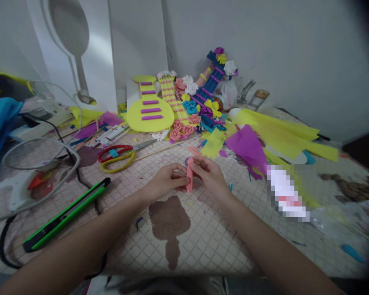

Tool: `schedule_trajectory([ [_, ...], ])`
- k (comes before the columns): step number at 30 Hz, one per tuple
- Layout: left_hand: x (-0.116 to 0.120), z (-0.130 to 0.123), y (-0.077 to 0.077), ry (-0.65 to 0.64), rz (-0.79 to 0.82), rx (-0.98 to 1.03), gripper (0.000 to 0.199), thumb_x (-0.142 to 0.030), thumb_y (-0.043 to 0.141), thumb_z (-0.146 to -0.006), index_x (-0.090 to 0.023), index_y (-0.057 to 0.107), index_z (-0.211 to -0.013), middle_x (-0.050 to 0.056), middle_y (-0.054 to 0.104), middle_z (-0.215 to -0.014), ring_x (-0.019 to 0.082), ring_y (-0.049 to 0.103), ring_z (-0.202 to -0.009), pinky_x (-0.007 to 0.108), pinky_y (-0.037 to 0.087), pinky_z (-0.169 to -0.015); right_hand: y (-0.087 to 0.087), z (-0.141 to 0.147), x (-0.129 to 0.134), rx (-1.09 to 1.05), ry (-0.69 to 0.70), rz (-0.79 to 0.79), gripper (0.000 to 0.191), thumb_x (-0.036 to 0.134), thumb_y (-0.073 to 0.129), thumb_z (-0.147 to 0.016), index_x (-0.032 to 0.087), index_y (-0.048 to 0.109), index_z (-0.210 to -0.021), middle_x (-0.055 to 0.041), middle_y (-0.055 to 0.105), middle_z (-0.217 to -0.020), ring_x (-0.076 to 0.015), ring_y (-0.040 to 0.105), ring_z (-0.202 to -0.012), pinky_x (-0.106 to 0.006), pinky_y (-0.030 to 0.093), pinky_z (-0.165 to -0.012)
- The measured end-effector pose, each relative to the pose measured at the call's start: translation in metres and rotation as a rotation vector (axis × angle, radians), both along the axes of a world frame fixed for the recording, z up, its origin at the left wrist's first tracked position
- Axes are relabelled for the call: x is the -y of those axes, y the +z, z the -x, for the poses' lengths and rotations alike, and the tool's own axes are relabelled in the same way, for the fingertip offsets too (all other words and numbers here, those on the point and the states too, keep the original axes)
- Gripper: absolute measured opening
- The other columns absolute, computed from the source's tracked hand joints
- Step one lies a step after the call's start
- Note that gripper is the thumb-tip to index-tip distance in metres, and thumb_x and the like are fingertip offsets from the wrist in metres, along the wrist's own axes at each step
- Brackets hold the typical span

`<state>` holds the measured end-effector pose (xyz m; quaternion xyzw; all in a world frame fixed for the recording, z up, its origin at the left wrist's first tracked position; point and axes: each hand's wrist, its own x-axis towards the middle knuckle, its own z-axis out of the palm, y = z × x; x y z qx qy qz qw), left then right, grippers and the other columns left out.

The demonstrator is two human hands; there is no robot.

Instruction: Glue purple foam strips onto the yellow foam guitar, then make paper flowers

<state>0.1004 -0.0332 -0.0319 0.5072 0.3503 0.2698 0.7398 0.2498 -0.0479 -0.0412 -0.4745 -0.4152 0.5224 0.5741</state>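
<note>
Between my two hands, above the middle of the table, is a folded strip of pink crepe paper [190,175], held upright. My left hand [170,178] pinches its lower part from the left, thumb on the near side. On the right, the fingers of my right hand [207,170] grip the strip's upper part. Another small pink paper piece [194,151] lies just beyond my fingers. Farther back, a yellow paper guitar [150,114] with purple bars leans beside a yellow one with strings and pink roses [181,130] and a dark blue one [209,84] with paper flowers.
Scissors [119,157] with red and yellow handles, a green utility knife [67,215] and a white glue gun [18,190] with looping cords lie to the left. Purple paper [247,147] and yellow paper sheets [273,131] spread across the right. A glass jar [258,99] stands at the back.
</note>
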Motion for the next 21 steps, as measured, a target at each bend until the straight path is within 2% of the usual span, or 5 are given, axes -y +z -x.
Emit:
schedule_trajectory([
  [10,0.001,-0.0017,-0.0024,0.048,-0.263,-0.082,0.018,-0.022,0.062,-0.072,-0.017,0.046,-0.08,-0.001,0.062,-0.061,0.012,0.059,-0.057,0.022,0.043,-0.053,0.0019,0.0011,0.0011,0.037,0.022,0.031,0.024,0.027,0.068,-0.066,0.018,0.061,-0.087,0.0018,0.06,-0.071,-0.0105,0.054,-0.062,-0.025,0.043,-0.058],
  [17,0.003,-0.0017,-0.0013,0.055,-0.326,0.0,0.014,-0.019,0.06,-0.073,-0.016,0.047,-0.075,-0.002,0.058,-0.063,0.01,0.057,-0.059,0.023,0.045,-0.058,0.0048,0.0006,0.002,0.036,0.032,-0.001,0.014,0.028,0.064,-0.07,0.018,0.06,-0.078,0.0038,0.056,-0.063,-0.0083,0.048,-0.054,-0.023,0.037,-0.052],
  [21,0.0046,-0.0015,-0.0022,0.075,-0.386,-0.061,0.013,-0.027,0.061,-0.074,-0.015,0.054,-0.074,0.0,0.059,-0.066,0.01,0.057,-0.062,0.024,0.046,-0.062,0.0082,0.0009,0.0035,0.029,0.008,-0.014,0.012,0.028,0.062,-0.071,0.019,0.057,-0.075,0.004,0.054,-0.061,-0.0095,0.048,-0.054,-0.024,0.037,-0.052],
])
